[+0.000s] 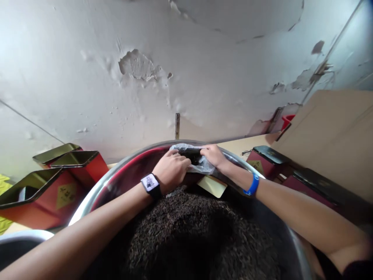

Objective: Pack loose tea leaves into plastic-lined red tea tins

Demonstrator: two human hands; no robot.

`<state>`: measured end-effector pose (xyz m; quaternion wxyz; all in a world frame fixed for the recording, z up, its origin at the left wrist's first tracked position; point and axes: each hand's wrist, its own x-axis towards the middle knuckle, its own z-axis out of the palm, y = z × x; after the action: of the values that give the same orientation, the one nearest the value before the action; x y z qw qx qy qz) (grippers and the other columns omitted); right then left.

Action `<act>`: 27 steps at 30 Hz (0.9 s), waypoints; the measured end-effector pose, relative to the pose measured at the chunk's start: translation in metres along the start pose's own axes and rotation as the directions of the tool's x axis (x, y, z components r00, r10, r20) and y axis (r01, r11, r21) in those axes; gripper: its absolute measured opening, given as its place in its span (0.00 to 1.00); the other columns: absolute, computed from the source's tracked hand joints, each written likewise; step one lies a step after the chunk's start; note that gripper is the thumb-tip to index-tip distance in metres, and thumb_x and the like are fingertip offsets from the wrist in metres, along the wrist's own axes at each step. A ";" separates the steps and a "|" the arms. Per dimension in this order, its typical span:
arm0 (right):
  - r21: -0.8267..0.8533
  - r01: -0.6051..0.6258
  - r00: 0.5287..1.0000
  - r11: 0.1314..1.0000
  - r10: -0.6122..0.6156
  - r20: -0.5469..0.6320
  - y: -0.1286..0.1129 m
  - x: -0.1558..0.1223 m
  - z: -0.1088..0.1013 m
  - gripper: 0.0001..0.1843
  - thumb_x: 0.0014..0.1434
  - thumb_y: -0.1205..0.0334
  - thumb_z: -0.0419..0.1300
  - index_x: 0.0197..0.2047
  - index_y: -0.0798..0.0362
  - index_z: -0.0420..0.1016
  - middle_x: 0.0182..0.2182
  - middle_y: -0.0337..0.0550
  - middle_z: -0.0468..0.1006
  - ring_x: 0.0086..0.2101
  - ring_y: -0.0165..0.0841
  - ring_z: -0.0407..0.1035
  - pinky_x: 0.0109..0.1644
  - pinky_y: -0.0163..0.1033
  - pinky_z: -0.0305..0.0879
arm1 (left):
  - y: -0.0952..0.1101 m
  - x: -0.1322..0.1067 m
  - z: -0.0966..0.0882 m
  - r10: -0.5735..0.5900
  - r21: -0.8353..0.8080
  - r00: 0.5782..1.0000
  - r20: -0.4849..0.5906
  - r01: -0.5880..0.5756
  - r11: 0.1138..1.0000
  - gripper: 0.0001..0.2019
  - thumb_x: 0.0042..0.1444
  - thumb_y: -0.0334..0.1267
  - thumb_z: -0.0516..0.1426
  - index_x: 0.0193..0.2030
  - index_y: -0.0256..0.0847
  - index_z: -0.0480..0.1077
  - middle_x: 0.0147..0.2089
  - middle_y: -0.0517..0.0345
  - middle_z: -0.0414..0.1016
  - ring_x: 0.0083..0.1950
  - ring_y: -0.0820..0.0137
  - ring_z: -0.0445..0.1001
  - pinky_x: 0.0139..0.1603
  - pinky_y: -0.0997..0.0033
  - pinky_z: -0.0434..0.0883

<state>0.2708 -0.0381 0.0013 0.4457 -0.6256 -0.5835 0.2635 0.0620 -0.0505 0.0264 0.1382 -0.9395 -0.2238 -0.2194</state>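
Note:
A clear plastic bag [207, 166] is held by its mouth at the far side of a large metal basin [91, 196]. My left hand [172, 171] has its fingers curled over the near left edge of the bag. On the right edge, the fingers of my right hand [214, 156] pinch the plastic. Dark contents show between the hands; what they are is unclear. Just below the bag is a pale yellow panel [214, 186], perhaps part of a container hidden behind my hands. A mound of dark, dry, leaf-like pieces [175, 217] resembling loose tea fills the near part of the basin.
Several open orange-red tins [65, 198] stand left of the basin, beside a yellow cloth [4, 221] and a white-rimmed bowl [32, 235]. At right are dark red lidded tins [269, 155] and a large cardboard sheet [329, 124]. A peeling wall [204, 77] rises behind.

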 end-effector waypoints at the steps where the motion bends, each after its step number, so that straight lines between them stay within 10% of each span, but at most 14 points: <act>1: -0.015 0.011 1.000 1.000 -0.011 0.008 0.002 -0.001 0.002 0.11 0.42 0.62 0.51 0.26 0.58 0.73 0.18 0.39 0.68 0.23 0.29 0.60 0.24 0.32 0.53 | 0.000 -0.001 0.007 0.006 -0.005 0.998 0.055 -0.006 1.000 0.15 0.61 0.38 0.45 0.29 0.37 0.67 0.28 0.57 0.71 0.33 0.70 0.69 0.52 0.60 0.58; 9: -0.072 0.102 0.992 0.992 -0.097 0.081 0.022 0.000 0.021 0.11 0.43 0.64 0.50 0.24 0.58 0.72 0.21 0.40 0.70 0.24 0.28 0.61 0.26 0.31 0.55 | 0.008 -0.011 0.018 0.081 -0.156 0.954 0.288 -0.036 0.987 0.16 0.57 0.50 0.48 0.35 0.39 0.68 0.33 0.55 0.73 0.36 0.66 0.72 0.38 0.67 0.66; 13: -0.055 0.115 0.988 0.992 -0.108 0.108 0.025 0.002 0.024 0.11 0.45 0.63 0.51 0.26 0.58 0.72 0.23 0.40 0.72 0.26 0.29 0.63 0.28 0.31 0.57 | 0.019 -0.016 0.025 0.049 -0.117 0.933 0.356 -0.007 0.993 0.09 0.55 0.39 0.51 0.42 0.41 0.64 0.33 0.55 0.74 0.33 0.64 0.73 0.32 0.69 0.66; 19: 0.024 0.087 0.984 0.996 -0.089 0.155 0.026 0.001 0.027 0.18 0.53 0.52 0.50 0.37 0.58 0.70 0.31 0.43 0.73 0.30 0.29 0.64 0.33 0.32 0.60 | 0.015 -0.012 0.040 -0.133 0.007 0.932 0.338 0.139 0.990 0.09 0.58 0.35 0.47 0.43 0.39 0.64 0.29 0.53 0.73 0.30 0.63 0.73 0.30 0.67 0.67; 27: 0.048 0.038 0.973 0.998 -0.048 0.228 0.026 0.001 0.027 0.25 0.53 0.44 0.51 0.40 0.58 0.68 0.28 0.43 0.71 0.25 0.26 0.61 0.27 0.31 0.58 | -0.022 -0.007 0.025 -0.200 -0.221 0.973 0.115 0.222 0.950 0.15 0.60 0.43 0.45 0.34 0.40 0.70 0.31 0.56 0.73 0.33 0.71 0.71 0.35 0.73 0.64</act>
<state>0.2608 -0.0286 -0.0341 0.3947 -0.5685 -0.6385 0.3367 0.0551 -0.0253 0.0053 -0.0075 -0.9288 -0.3018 -0.2147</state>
